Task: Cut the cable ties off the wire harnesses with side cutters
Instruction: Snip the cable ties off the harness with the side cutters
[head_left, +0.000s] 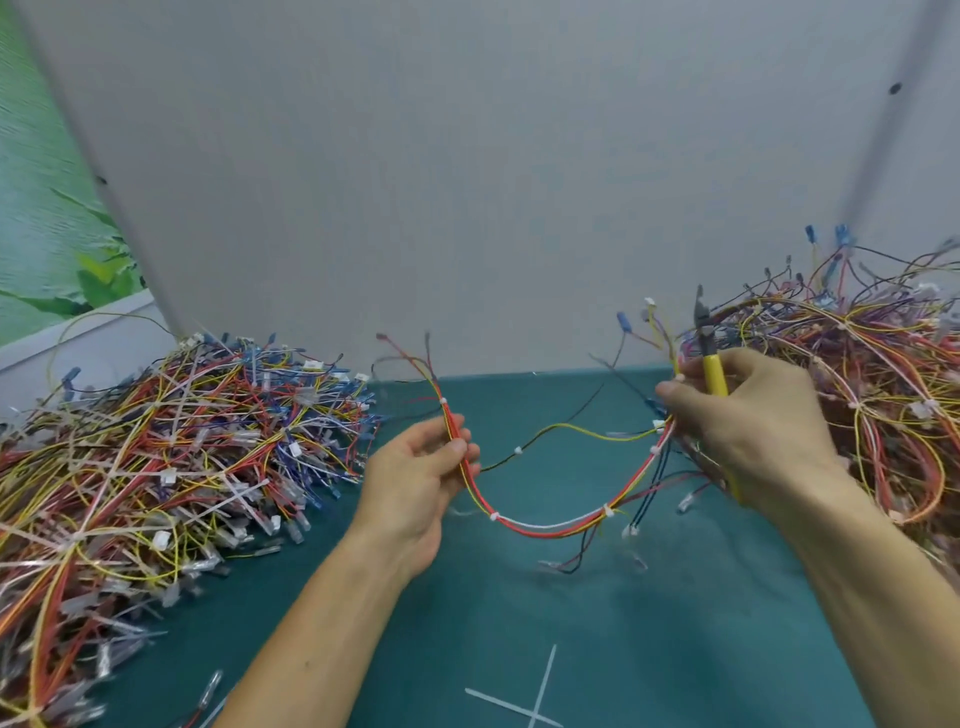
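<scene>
A wire harness (540, 527) of red, yellow and white wires hangs in a U-shaped loop above the green mat between both hands. Small white cable ties (494, 516) sit along it at several spots. My left hand (421, 478) pinches the harness's left end between thumb and fingers. My right hand (748, 421) grips the harness's right end and also holds yellow-handled side cutters (707, 353), whose dark jaws point upward, away from the wires.
A large pile of harnesses (156, 457) lies at the left on the green mat (519, 623). Another pile (883, 374) sits at the right behind my right hand. Two loose white tie strips (537, 696) lie crossed near the front edge. A grey wall stands behind.
</scene>
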